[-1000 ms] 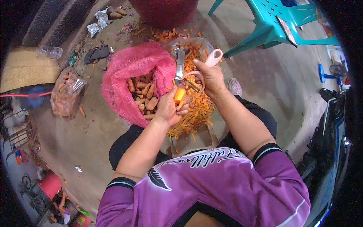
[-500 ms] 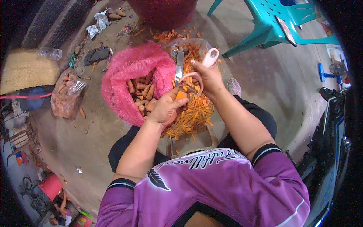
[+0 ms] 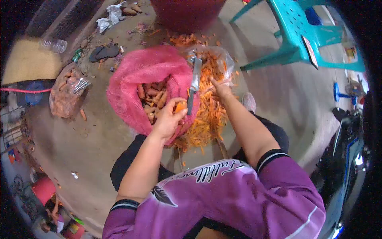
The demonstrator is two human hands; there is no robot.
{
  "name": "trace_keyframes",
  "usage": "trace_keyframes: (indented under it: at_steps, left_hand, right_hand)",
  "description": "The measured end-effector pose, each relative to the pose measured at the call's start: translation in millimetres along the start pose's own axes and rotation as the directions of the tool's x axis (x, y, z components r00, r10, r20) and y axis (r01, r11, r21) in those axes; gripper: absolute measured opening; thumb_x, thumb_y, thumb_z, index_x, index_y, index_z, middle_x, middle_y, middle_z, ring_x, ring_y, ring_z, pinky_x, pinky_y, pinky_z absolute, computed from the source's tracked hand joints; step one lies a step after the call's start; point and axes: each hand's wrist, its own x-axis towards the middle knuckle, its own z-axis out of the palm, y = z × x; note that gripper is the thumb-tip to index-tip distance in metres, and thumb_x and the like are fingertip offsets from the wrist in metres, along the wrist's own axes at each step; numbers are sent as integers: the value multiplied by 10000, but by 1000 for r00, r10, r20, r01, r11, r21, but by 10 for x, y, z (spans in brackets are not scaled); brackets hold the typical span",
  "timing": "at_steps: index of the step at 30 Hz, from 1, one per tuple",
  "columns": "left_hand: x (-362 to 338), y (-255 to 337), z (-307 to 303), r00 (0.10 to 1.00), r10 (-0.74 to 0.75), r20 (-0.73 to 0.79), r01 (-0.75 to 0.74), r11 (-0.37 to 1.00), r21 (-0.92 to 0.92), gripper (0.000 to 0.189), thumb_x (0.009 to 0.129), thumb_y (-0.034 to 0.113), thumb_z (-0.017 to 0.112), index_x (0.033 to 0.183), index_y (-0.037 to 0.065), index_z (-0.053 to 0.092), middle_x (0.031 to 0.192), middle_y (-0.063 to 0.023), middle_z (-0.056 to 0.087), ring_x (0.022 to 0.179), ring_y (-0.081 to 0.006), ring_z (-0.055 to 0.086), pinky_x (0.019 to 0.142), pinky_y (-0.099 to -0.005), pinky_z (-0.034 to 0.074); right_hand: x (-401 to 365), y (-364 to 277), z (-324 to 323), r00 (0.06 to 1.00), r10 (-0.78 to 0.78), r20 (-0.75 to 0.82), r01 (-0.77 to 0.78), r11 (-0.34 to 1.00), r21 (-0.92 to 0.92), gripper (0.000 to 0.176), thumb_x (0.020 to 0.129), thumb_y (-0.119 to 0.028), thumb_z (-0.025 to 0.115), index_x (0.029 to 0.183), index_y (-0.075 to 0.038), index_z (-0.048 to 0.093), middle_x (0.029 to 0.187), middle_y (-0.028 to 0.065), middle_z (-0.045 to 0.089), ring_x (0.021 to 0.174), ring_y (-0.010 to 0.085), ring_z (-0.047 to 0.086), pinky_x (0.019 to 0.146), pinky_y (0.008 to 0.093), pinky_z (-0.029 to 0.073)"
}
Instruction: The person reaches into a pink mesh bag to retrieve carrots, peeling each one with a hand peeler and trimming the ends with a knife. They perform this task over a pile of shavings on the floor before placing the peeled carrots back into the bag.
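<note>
My left hand (image 3: 171, 115) is closed on a short orange carrot piece (image 3: 181, 106), above the near right edge of a pink mesh sack (image 3: 127, 79). Whole carrots (image 3: 153, 97) show in the sack's mouth. My right hand (image 3: 222, 88) is over a heap of orange carrot shreds (image 3: 209, 123). A pale pink peeler (image 3: 227, 81) shows edge-on at its fingers, mostly hidden and blurred. Between the hands, a knife (image 3: 196, 73) with a wide blade and dark handle lies along the sack's edge. Clear plastic (image 3: 227, 59) lies under the far shreds.
A teal plastic chair (image 3: 286, 47) stands at the upper right, a dark red tub (image 3: 187, 16) at the top. On the left are a clear bag of carrots (image 3: 67, 95) and a dark flip-flop (image 3: 104, 52). A motorcycle (image 3: 342, 159) is at the right edge.
My right hand has moved slightly up and away from my left, and the peeler has turned edge-on. My left hand still holds the carrot piece, now nearer the sack. The view has shifted slightly.
</note>
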Motion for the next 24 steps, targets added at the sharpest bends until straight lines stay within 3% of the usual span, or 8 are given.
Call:
trace_keyframes:
  at_steps: [4,6,10,13,14,16,18,24]
  left_hand:
    - [-102,54,-157,995,96,-29,-96,995,-20,287,800,48,511,1066,88,412,857,-9,480,682,-82,458,570,-215,396]
    - [-135,12,-256,988,153,-30,-150,985,87,289,803,42,502,1072,89,406,866,-10,483,692,-81,460,578,-209,399]
    - [-227,55,-330,996,81,-34,-81,996,-21,297,804,31,494,1081,87,401,868,-5,473,704,-69,441,589,-178,377]
    - [-303,196,-332,996,75,51,-75,997,-4,286,807,30,486,1077,87,410,852,4,458,706,-64,431,589,-182,374]
    - [-329,219,-313,993,109,48,-110,994,17,271,796,21,495,1051,79,421,848,5,456,704,-60,434,591,-183,376]
    - [-347,277,-245,980,193,55,-196,979,60,241,775,4,512,999,62,443,839,5,452,698,-52,441,596,-186,381]
    - [-380,306,-192,989,140,56,-143,988,53,245,751,39,564,967,62,451,827,8,458,712,-52,446,602,-197,386]
    - [-323,273,-17,963,267,47,-265,890,372,317,639,132,711,821,64,460,735,25,472,676,-52,443,566,-214,379]
  right_hand:
    - [725,602,522,992,-124,27,102,648,-755,544,673,-411,636,932,48,498,796,174,591,715,275,595,557,352,477]
    - [840,889,959,931,-335,146,309,510,-803,616,651,-370,658,1013,83,450,908,221,569,824,315,579,645,369,478]
    - [396,747,1096,967,-249,-46,125,629,-767,774,632,-299,679,1149,45,215,1034,259,503,936,342,527,790,382,423]
    - [222,551,899,936,-332,117,319,660,-681,672,644,-292,659,1101,5,265,1023,265,504,919,362,531,783,373,428]
    - [520,770,921,882,-465,-70,288,651,-702,469,677,-199,597,1032,-14,352,905,199,546,783,346,567,699,380,462]
    - [459,507,712,993,-47,106,64,983,-173,354,690,-153,555,975,-20,393,777,141,539,658,304,558,591,384,463]
    - [181,145,497,928,82,362,-177,955,238,173,716,-101,502,866,-39,441,575,59,465,481,217,490,421,342,422]
    - [-1390,-830,51,920,-64,387,-71,943,325,227,786,-202,467,935,-30,466,706,82,513,556,172,513,519,282,454]
